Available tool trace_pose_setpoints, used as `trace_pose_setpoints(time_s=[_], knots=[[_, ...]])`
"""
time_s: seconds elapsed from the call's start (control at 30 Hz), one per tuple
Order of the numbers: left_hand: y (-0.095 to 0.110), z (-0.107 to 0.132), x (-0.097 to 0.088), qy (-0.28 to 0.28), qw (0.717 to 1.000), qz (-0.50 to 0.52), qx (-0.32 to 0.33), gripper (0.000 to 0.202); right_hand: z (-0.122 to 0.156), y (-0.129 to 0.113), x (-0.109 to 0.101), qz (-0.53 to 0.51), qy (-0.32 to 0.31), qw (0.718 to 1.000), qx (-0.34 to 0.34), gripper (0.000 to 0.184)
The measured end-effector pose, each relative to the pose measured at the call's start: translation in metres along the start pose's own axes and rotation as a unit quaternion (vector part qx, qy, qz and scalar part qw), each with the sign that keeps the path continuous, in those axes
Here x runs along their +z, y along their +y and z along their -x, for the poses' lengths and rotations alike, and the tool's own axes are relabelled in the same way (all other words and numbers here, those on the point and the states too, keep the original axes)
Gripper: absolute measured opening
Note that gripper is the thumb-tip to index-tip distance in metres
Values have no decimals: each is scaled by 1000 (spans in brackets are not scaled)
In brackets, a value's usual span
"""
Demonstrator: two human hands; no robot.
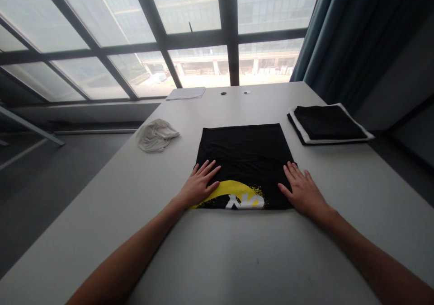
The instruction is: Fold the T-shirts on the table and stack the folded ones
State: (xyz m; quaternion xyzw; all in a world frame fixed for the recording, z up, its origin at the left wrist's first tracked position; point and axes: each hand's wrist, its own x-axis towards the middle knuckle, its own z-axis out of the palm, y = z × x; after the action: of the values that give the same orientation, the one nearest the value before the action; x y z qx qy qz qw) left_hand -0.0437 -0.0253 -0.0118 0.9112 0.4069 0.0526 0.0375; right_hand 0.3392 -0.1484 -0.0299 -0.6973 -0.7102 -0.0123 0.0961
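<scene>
A black T-shirt (244, 149), folded into a rough rectangle, lies on the white table in front of me. Its near part carries a yellow and white print that ends at the near folded edge. My left hand (200, 184) rests flat on the shirt's left side, fingers spread, with the thumb on the yellow print. On the opposite side my right hand (302, 188) lies flat over the right edge, its fingers also spread and pointing away from me. Neither hand grips the cloth.
A crumpled whitish cloth (156, 135) lies left of the shirt. To the right is a stack of folded black and white garments (330, 123). Papers (186, 93) lie at the far left of the table (237, 260). Windows stand beyond, with a blue curtain (325, 38) at right.
</scene>
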Motion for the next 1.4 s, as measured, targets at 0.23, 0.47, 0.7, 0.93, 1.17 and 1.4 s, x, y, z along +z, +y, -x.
trace_pose_setpoints(time_s=[0.23,0.47,0.7,0.93,1.17,1.4], knots=[[1,-1,0,-1,1000,-2,-4,62,-3,17,11,-61,30,994,91,73],[2,-1,-1,-3,1000,-4,-3,62,-15,38,-1,-184,139,967,105,60],[-1,-1,2,5,1000,-3,1,61,-4,-6,-25,-99,161,978,-94,56],[-1,0,2,19,1000,5,5,60,-4,-7,2,-64,1,992,-109,60],[0,0,1,13,1000,7,2,61,-5,-2,7,-75,6,991,-110,61],[-1,-1,1,12,1000,8,5,61,-6,-4,5,-63,-3,992,-105,60]])
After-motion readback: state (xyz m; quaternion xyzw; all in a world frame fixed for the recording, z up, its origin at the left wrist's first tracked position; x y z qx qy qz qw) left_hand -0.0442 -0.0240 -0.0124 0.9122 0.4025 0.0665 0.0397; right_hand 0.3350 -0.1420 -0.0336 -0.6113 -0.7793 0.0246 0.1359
